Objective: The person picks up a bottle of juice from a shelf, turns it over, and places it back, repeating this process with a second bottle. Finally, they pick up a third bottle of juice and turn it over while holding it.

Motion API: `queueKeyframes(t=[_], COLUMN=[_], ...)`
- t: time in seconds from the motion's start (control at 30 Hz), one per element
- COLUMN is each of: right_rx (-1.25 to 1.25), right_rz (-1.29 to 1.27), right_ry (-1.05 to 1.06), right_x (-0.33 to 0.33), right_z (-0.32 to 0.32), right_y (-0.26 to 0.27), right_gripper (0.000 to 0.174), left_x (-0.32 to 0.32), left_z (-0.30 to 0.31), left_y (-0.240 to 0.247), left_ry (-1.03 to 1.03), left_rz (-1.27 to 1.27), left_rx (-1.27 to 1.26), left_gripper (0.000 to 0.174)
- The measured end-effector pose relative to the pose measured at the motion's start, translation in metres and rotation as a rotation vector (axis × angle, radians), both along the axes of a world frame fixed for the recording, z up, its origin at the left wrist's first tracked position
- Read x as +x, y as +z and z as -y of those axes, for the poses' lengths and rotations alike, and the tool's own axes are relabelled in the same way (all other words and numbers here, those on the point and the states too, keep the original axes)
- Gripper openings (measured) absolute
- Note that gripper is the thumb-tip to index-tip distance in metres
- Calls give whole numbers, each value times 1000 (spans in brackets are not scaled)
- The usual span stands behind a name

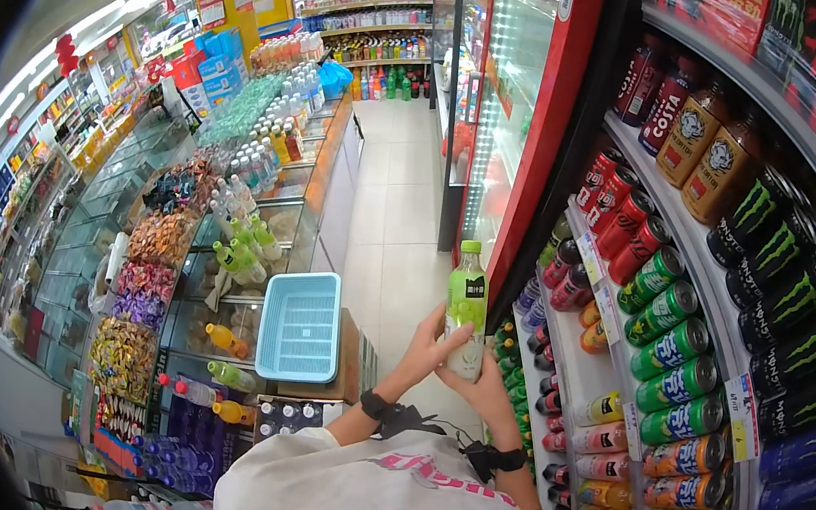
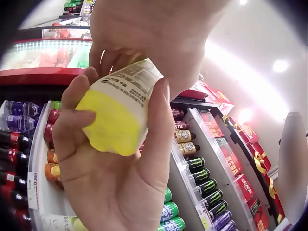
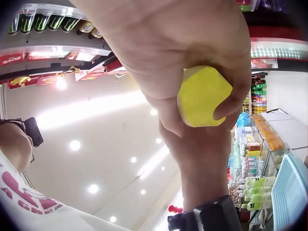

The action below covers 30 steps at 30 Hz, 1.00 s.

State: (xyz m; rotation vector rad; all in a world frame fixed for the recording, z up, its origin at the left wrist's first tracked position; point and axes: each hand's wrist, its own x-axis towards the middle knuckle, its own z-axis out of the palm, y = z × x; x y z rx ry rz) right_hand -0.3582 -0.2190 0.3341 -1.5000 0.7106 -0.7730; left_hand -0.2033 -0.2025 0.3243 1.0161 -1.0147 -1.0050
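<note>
Fingers of the left hand [image 1: 429, 350] curl against the lower side of a pale green bottle [image 1: 468, 297] and pinch it. The right hand [image 1: 485, 390] cups the base from below, its fingers wrapped round it. The bottle stands upright in the air, green cap up and dark label toward the head camera, held just off the left edge of the drinks shelf [image 1: 605, 378] and touching none of its rows. In the left wrist view the bottle [image 2: 120, 110] shows a yellow bottom and a printed white label, gripped between both hands. In the right wrist view the bottle [image 3: 202, 96] shows only its yellow base between curled fingers. Green cans [image 1: 672, 338] and black cans [image 1: 780, 262] lie in rows on the shelf. A blue basket [image 1: 299, 328] sits at the near end of the counter [image 1: 343, 162], well apart from the hands.
</note>
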Motion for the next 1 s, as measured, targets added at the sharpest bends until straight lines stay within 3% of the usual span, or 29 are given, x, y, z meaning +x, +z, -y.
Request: queueKeyframes(t=[0.2,0.27,0.37,0.5,0.7,0.9,1.0], right_rx=[-3,-138,-332,-547,-212,-522,-408], right_rz=[18,-21,-223,-299,-161,-359,-372], right_ry=[38,-23,-136,-210,-123,-114,-12], right_x=[6,6,5,4,5,-11,-18], right_z=[7,6,6,7,-10,-1,0], right_y=[-26,-27,-25,-18,8,16,17], right_gripper=[56,58,65,70,69,76,71], left_x=[11,8,14,20,27,16,8], left_z=[0,0,2,12,21,19,19], left_y=[2,-3,-3,5,-5,1,7], left_ry=[-37,10,-34,-45,-137,-216,-148], left_rz=[158,183,168,-267,-679,-997,-1163], left_rx=[2,-59,93,23,102,203,364], left_gripper=[57,58,57,53,44,42,43])
